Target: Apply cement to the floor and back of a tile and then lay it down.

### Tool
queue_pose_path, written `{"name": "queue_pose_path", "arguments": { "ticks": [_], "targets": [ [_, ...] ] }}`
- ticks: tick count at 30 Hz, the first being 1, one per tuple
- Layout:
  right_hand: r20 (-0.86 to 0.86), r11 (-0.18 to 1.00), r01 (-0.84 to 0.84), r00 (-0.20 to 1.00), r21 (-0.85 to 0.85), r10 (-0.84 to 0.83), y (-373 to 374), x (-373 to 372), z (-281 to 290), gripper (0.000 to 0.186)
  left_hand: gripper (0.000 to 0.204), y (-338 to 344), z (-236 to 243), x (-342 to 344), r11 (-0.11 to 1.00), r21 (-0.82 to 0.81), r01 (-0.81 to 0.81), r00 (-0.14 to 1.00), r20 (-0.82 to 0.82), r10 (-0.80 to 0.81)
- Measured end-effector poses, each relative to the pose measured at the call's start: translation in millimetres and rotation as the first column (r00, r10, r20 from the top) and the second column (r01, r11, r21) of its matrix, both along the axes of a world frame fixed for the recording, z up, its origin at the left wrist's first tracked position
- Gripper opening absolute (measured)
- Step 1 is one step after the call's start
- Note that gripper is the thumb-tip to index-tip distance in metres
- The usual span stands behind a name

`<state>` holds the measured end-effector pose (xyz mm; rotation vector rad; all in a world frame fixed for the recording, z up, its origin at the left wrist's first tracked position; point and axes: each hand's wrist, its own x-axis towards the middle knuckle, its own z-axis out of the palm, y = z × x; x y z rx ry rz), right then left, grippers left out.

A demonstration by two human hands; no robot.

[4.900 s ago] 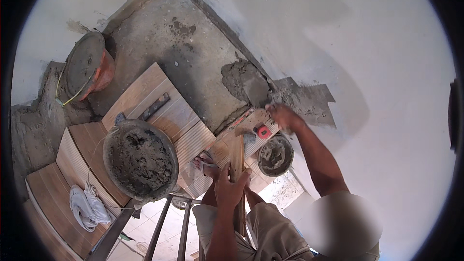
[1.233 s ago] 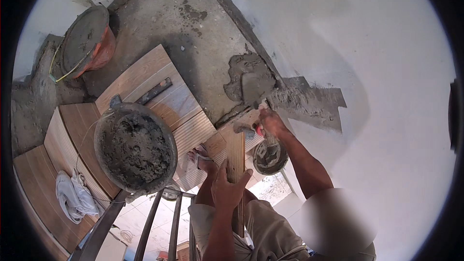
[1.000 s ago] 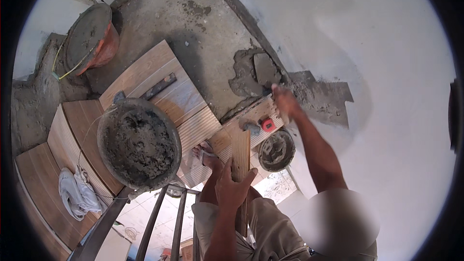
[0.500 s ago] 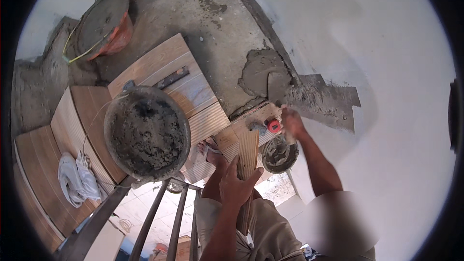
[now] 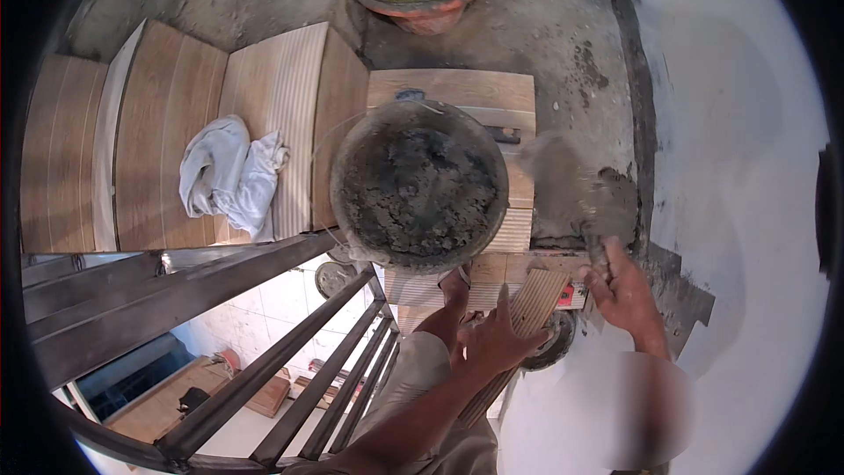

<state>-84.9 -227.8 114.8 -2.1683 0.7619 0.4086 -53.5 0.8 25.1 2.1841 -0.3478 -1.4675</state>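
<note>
Left hand [image 5: 497, 343] grips ribbed wood-look tile plank [image 5: 519, 325] at near right, right hand [image 5: 620, 286] closed on blurred mortar-loaded trowel [image 5: 571, 189] just right of round mortar pan [image 5: 420, 183]; mortar may drop, plank may slip.

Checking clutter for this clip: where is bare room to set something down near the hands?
Free: the wooden treads left of the rag. Crowded: the mortar pan fills the near tread, and the left hand with its plank sits close beside the right hand.
</note>
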Motion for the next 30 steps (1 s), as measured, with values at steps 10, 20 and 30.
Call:
{"name": "queue_pose_path", "arguments": {
  "ticks": [10, 20, 30],
  "targets": [
    [0.045, -0.029, -0.978, -0.039, -0.206, 0.998, -10, 203, -62, 0.03, 0.148, 2, 14, 40, 0.962, -0.028, -0.273, 0.955, -0.127, 0.267],
    [-0.196, 0.826, -0.528, 0.804, 0.199, 0.561, 119, 187, -40, 0.027, 0.136, 32, -35, 24, 0.965, -0.235, -0.117, 0.849, 0.48, 0.22],
    [-0.138, 0.921, -0.284, 0.934, 0.266, 0.328, 135, 179, -71, 0.034, 0.114, 36, -31, 22, 0.98, -0.182, -0.079, 0.889, 0.431, 0.152]
  ]
}}
